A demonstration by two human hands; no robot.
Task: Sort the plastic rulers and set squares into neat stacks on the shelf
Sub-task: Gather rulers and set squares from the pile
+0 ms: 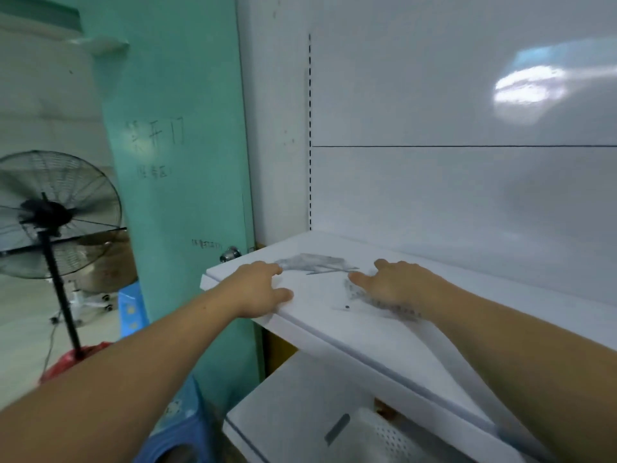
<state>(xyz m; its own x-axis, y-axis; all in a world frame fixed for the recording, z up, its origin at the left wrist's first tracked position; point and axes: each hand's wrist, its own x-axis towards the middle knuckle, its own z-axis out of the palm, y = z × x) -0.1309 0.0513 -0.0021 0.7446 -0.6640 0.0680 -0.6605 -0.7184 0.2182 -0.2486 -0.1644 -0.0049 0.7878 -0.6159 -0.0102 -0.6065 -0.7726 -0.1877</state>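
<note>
White shelf (pixel 317 295), spread fingers (pixel 384 265) on rulers (pixel 400 309)

Two hands, left hand (pixel 263 285) and right hand (pixel 397 282); one ruler (pixel 400 309); one blurred clear pile (pixel 314 262), uncountable; one shelf (pixel 317 297); one fan (pixel 50 212); one door (pixel 180 162); one basket (pixel 384 436)

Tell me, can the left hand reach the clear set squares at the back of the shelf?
Probably yes: the left hand rests on the shelf, its fingers almost touching the set squares, and nothing lies between them.
</note>
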